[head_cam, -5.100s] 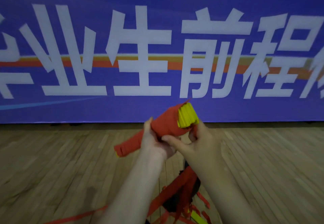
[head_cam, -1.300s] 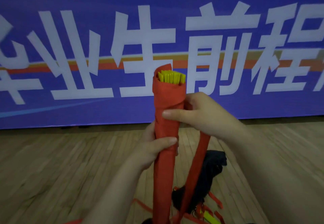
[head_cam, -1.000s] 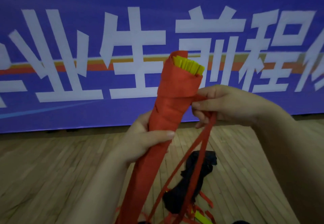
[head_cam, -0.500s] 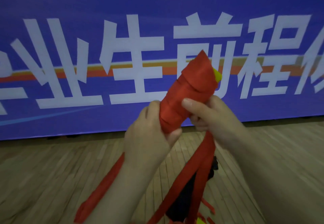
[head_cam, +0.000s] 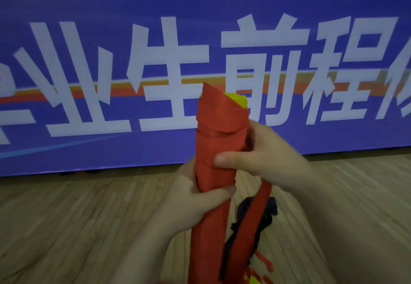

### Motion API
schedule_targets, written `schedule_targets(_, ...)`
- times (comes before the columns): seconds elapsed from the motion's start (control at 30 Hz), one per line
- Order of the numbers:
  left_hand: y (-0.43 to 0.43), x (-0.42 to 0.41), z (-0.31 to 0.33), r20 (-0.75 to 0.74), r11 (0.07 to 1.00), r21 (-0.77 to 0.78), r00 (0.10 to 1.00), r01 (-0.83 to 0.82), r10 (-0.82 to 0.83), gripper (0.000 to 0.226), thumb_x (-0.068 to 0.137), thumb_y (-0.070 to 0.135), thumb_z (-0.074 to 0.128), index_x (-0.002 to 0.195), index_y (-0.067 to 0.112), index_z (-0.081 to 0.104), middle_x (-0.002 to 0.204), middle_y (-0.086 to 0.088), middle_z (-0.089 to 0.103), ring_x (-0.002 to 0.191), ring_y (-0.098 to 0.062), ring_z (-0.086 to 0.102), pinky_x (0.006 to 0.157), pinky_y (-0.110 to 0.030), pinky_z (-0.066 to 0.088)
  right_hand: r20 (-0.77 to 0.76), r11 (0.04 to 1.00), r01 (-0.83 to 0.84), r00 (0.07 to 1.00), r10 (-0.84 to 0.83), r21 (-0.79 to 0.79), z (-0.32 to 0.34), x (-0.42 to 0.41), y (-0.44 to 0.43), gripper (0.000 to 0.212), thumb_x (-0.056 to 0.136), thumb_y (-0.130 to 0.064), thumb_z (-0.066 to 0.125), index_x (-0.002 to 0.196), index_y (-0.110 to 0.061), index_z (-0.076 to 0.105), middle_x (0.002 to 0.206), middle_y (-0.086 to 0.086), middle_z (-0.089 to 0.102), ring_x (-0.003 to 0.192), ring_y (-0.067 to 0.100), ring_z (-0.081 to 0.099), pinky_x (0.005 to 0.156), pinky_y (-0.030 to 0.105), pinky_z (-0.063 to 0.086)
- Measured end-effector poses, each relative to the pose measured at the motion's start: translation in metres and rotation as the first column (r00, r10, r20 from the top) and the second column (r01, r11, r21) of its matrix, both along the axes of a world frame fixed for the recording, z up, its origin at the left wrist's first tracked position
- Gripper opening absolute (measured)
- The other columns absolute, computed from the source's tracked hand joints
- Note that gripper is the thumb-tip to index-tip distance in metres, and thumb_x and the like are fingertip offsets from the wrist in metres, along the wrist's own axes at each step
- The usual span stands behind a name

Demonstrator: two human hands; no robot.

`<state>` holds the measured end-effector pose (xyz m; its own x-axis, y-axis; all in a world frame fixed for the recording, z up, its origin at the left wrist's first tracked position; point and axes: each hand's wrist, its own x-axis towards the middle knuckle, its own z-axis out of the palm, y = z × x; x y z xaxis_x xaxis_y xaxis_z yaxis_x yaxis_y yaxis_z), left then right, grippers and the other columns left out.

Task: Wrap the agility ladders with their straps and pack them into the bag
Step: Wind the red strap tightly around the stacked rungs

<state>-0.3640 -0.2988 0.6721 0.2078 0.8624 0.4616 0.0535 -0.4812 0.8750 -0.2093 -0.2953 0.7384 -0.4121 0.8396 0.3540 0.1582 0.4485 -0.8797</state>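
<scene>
the wrapping looked well advanced but unfinished: the ladder bundle stood upright in front of the person, red strap wound in several turns round its upper part, yellow rungs peeking from the top. the left hand was clamped round the bundle's middle, while the right hand pinched the wrap with thumb across it. a loose strap tail hung down from the right hand, not yet wound. the dark bag lay crumpled on the wooden floor below; nothing could be seen packed in it, so packing seemed left to do.
</scene>
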Motion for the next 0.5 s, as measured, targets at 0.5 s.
schedule_targets(0.5,-0.012,0.01,0.001,-0.162,0.795,0.198,0.781,-0.573,0.603,0.025,0.066,0.019,0.073,0.066,0.028,0.049,0.055,0.005,0.054,0.06,-0.005,0.055,0.047,-0.012,0.038,0.363,0.894,0.372,0.82,-0.442,0.25,-0.019,0.009,-0.018,0.013,0.097,-0.019,0.043,0.09,-0.018,0.053,0.068,0.001,0.061,0.044,0.004,0.058,0.04,0.013,0.039)
